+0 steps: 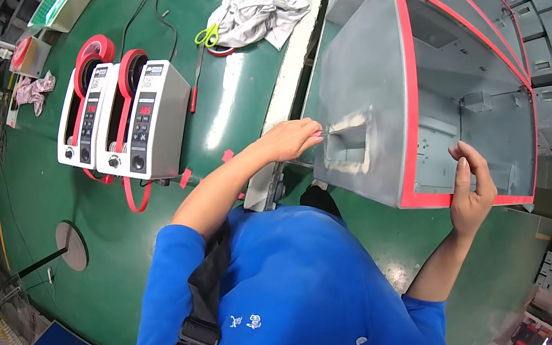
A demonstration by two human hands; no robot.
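At the grey box [366,75], with the tape dispensers [160,111] sitting to its left, you are pinching your left hand [291,140] beside its cutout [348,145], any grip unclear, and half-curling your seemingly empty right hand [473,193] before its red-taped opening, light pressure probably serving best.

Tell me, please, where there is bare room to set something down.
Bare green surface lies between the red-handled tool and the white rail, below the pale cloth. It is crowded at the two tape dispensers and by the grey box, where the left hand and right hand are.
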